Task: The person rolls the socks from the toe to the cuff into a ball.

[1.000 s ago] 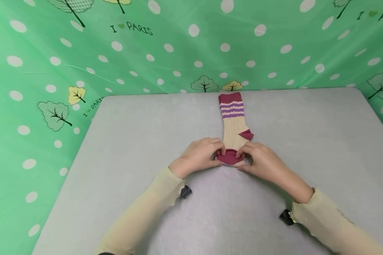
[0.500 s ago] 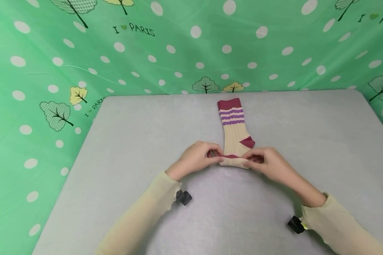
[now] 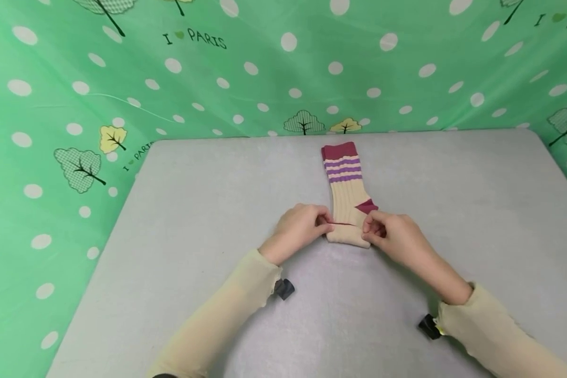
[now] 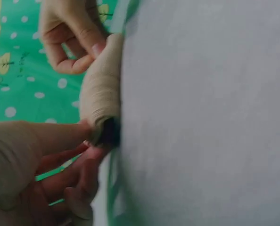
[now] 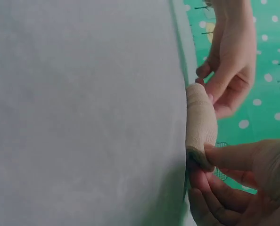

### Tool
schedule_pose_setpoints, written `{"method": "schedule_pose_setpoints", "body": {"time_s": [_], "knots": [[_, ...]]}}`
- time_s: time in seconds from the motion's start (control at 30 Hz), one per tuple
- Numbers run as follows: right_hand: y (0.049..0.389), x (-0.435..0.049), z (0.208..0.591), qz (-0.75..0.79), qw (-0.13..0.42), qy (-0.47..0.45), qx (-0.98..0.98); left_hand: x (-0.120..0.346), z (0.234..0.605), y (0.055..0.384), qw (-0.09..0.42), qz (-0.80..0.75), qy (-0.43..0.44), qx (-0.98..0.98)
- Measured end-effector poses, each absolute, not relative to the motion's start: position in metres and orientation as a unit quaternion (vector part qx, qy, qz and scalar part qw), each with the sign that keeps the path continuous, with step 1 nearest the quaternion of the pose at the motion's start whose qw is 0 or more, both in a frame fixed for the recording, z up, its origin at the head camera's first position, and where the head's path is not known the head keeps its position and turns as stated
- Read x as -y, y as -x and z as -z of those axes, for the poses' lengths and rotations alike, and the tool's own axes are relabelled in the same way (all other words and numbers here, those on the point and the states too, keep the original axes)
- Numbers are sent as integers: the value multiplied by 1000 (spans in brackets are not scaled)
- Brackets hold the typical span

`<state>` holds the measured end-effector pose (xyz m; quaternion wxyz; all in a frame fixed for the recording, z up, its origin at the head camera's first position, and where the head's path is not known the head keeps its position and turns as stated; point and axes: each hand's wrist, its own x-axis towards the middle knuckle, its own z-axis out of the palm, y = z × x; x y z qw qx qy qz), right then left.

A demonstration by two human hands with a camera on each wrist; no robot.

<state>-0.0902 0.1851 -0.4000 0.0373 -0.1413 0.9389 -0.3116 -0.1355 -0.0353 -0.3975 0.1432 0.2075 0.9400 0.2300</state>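
Note:
A cream sock (image 3: 346, 197) with a maroon cuff, purple stripes and a maroon heel lies on the table, cuff toward the far edge. Its near end is folded over into a thick cream roll (image 4: 102, 89), with a thin maroon line along the fold. My left hand (image 3: 300, 228) pinches the left end of the roll between thumb and fingers. At the right end, my right hand (image 3: 397, 236) pinches the roll the same way, just below the heel. In the right wrist view the roll (image 5: 200, 122) runs between both hands.
The grey table (image 3: 208, 189) reaches out on all sides of the sock. Behind and to the left hangs a green dotted curtain (image 3: 245, 47) with trees and lettering. Small black wrist cameras (image 3: 284, 289) sit at the sleeves.
The maroon toe part, in view a second ago, has been turned over toward the heel. The cream underside now covers it, and both hands have stayed at the fold's ends.

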Motion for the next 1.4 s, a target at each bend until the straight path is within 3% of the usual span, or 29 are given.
{"method": "schedule_pose_setpoints", "body": {"time_s": [0.17,0.3,0.57,0.9,1.4], "knots": [[86,-185,402,277,-19,169,-946,32,398,130,84,-194,-249,-945],[84,-188,404,272,-45,203,-940,36,397,128,85,-204,-256,-941],[87,-189,407,262,-23,216,-941,38,400,127,119,-214,-271,-931],[83,-190,412,319,-36,199,-926,37,401,128,106,-258,-277,-919],[70,-195,410,386,-13,157,-909,45,402,123,163,-445,-189,-860]]}}
